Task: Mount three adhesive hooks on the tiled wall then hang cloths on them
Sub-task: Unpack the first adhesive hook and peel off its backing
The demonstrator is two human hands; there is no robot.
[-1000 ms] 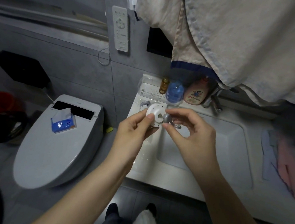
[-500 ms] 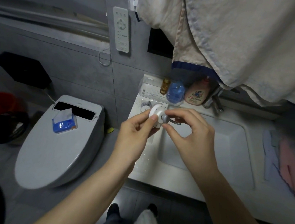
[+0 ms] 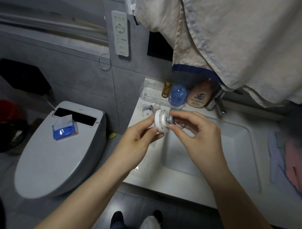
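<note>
Over the sink's left rim I hold a white round adhesive hook (image 3: 161,120) with a metal peg at its centre. My left hand (image 3: 139,138) pinches the disc's edge from below. My right hand (image 3: 197,136) pinches the metal peg from the right with thumb and forefinger. A second hook (image 3: 147,111) lies in clear packaging on the sink ledge behind. Folded cloths (image 3: 291,159), pale blue and pink, lie on the counter at right. The grey tiled wall (image 3: 78,67) rises behind the toilet.
A white sink (image 3: 192,180) lies under my hands, with bottles (image 3: 177,96) and a tap (image 3: 218,103) at its back. A closed toilet (image 3: 53,153) with a blue tissue pack (image 3: 65,130) stands left. A large beige sheet (image 3: 233,41) hangs overhead. A remote panel (image 3: 120,33) is on the wall.
The white disc has turned from facing me to nearly edge-on, and my right fingers have shifted along the metal peg. Both hands stay in the same place over the sink.
</note>
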